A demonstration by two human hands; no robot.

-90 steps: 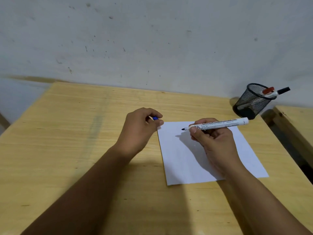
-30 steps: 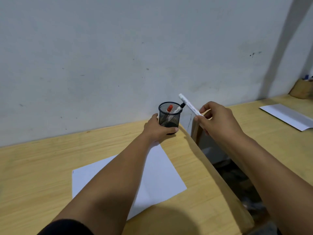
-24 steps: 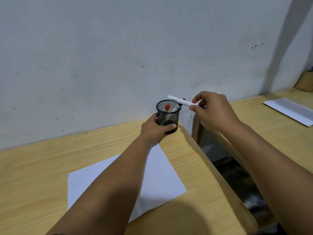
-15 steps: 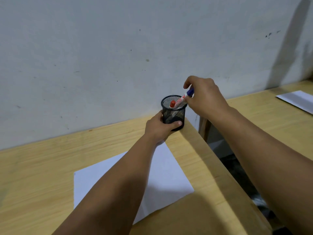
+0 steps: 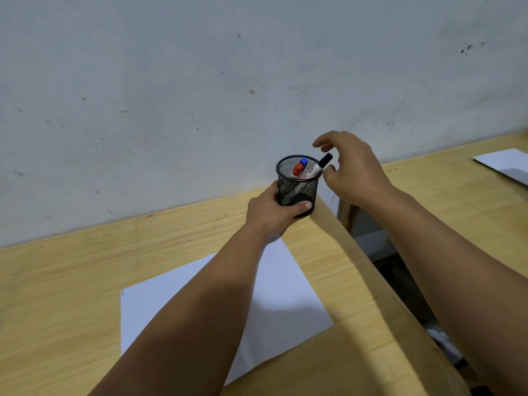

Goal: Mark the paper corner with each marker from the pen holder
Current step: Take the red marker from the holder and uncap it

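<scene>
Head view. I see printing on the white barrel of the black-capped marker [image 5: 320, 166], red and dark marks near the rim of the holder [image 5: 297, 184], but it is too small for me to read; no other writing shows.

The holder is a black wire-mesh cup, round and upright, standing at the far right corner of the wooden desk [image 5: 71, 281], close to the grey wall [image 5: 171, 95]. Three markers stand in it. The red-capped marker [image 5: 297, 169] and the blue-capped marker [image 5: 303, 161] lean together near the middle of the opening. The black-capped one leans on the right side of the rim, cap up and sticking out above it. Dark barrels show faintly through the mesh.

My left hand [image 5: 271, 214] is wrapped around the lower part of the holder, thumb across its front, fingers behind. My right hand [image 5: 354, 170] hangs just right of the holder with fingers spread and curled, holding nothing; its fingertips are near the black cap, and I think they are clear of it, though the view is close there.

The paper [image 5: 285, 304], a plain white sheet, lies flat on the desk nearer to me, partly under my left forearm. A tiny dark mark sits at its left corner. A second desk [image 5: 457, 195] stands to the right across a gap, with another white sheet [image 5: 505, 164] on it.
</scene>
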